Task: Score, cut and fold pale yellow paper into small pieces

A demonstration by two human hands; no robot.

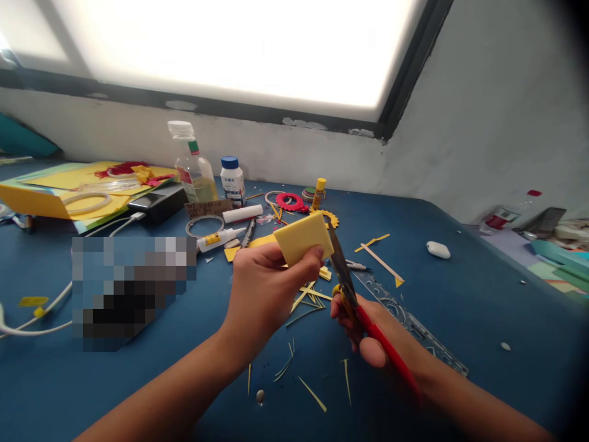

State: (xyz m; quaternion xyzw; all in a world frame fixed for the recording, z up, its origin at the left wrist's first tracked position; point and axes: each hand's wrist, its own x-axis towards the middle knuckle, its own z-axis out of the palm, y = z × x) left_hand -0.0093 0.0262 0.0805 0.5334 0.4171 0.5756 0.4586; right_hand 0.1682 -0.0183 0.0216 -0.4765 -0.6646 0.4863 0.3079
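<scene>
My left hand [269, 279] pinches a folded piece of yellow paper [301, 236] between thumb and fingers, raised above the table. Red-handled scissors [363, 313] are gripped in my right hand [381, 337], their dark blades pointing up along the paper's right edge. Whether the blades touch the paper I cannot tell. Thin yellow paper strips [313, 298] lie on the table below, between and beneath my hands. A clear plastic stencil ruler [409, 319] lies partly behind my right forearm.
On the blue table [184, 387] stand a glass bottle [196, 166], a blue-capped white bottle [232, 181] and a glue stick [318, 193]. A glue bottle [221, 239] lies at centre left. Coloured paper [101, 209] is stacked at left. A white case [438, 250] sits at right.
</scene>
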